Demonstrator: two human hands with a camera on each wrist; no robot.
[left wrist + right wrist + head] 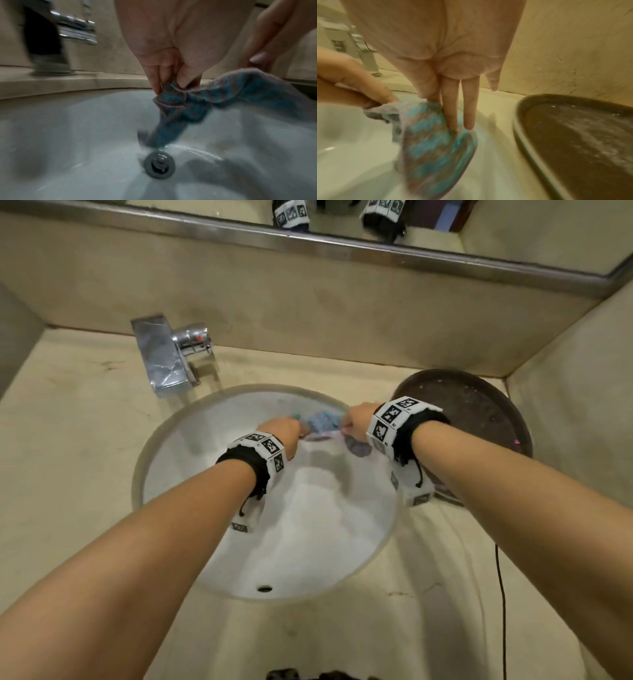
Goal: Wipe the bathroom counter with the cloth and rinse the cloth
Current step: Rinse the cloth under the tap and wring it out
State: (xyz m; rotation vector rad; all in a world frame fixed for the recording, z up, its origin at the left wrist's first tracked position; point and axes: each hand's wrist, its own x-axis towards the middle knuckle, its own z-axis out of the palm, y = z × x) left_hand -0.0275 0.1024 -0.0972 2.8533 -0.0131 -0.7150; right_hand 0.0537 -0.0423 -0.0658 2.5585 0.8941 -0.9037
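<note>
A blue and grey cloth (323, 421) hangs stretched between both hands over the far part of the white sink basin (191, 440). My left hand (282, 430) pinches one corner of the cloth (173, 97) between thumb and fingers, above the drain (159, 165). My right hand (359, 421) pinches the other edge of the cloth (426, 135) between thumb and forefinger, with the other fingers (469, 108) straight. The cloth's lower end dangles near the drain, where a thin trickle of water shows. The beige counter (75, 460) surrounds the basin.
A chrome faucet (168, 354) stands at the back left of the basin, no water running from it. A dark round tray (479, 412) lies on the counter to the right, close to my right wrist. A black cable (501, 611) runs down the front right. A mirror edge (308, 237) runs above.
</note>
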